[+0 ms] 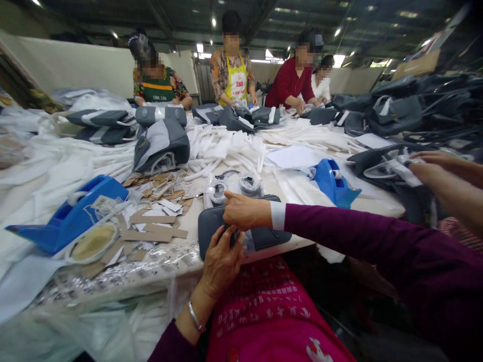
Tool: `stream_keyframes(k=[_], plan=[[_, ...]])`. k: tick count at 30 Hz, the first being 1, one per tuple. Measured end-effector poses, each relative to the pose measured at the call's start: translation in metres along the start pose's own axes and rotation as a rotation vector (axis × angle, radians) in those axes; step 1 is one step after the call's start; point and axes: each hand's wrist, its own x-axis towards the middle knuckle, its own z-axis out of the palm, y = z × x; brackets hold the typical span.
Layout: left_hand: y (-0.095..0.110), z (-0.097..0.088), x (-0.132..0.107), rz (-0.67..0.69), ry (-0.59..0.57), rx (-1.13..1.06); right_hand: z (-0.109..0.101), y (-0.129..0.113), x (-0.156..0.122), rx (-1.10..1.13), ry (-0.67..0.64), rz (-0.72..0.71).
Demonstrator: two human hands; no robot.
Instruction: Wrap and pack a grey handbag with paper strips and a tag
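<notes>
A dark grey bag (211, 223) lies flat at the near edge of the table. My left hand (222, 259) comes up from below, fingers curled over the bag's front edge, gripping it. My right hand (245, 210) rests on top of the bag with fingers closed and pressed down on it; the purple sleeve with a white cuff runs off to the right. Two rolls of clear tape (251, 184) sit just behind the bag.
A blue tape dispenser (71, 216) and several cardboard tags (154, 231) lie to the left, another blue dispenser (334, 183) to the right. A grey bag (162, 143) stands mid-table among white straps. Another person's hands (430, 163) handle a bag at right. Several people work at the far side.
</notes>
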Motion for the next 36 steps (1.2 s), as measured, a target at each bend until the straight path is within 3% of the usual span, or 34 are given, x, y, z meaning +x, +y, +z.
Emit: stream_keyframes(k=[9, 13, 17, 19, 22, 25, 27, 30, 32, 34, 36], plan=[[0.001, 0.001, 0.003, -0.004, -0.026, 0.010, 0.020, -0.025, 0.008, -0.048, 0.046, 0.092], [0.001, 0.000, 0.006, 0.005, -0.031, 0.009, 0.020, -0.001, 0.012, -0.055, 0.159, 0.176], [0.000, 0.001, 0.006, 0.012, -0.050, 0.019, 0.019, 0.046, 0.010, 0.080, 0.102, 0.288], [0.001, 0.002, 0.006, 0.014, -0.052, 0.027, 0.020, 0.065, 0.002, 0.118, 0.204, 0.428], [0.004, -0.002, 0.006, -0.029, -0.071, 0.007, 0.030, 0.075, -0.023, 0.240, 0.546, 0.752], [0.006, -0.013, 0.008, -0.132, -0.111, -0.071, 0.054, 0.060, -0.058, 0.556, 0.872, 1.030], [0.000, -0.019, 0.011, -0.232, -0.109, -0.117, 0.075, 0.043, -0.079, 0.810, 0.954, 1.143], [-0.028, -0.019, 0.015, -0.458, 0.044, -0.107, 0.100, 0.018, -0.100, 1.318, 0.836, 1.268], [-0.053, -0.014, 0.019, -0.601, 0.148, -0.156, 0.103, 0.006, -0.105, 1.501, 0.785, 1.267], [-0.073, -0.010, 0.025, -0.738, 0.116, -0.325, 0.097, 0.000, -0.105, 1.578, 0.791, 1.212], [-0.081, -0.010, 0.028, -0.876, -0.001, -0.524, 0.086, -0.003, -0.103, 1.629, 0.811, 1.133]])
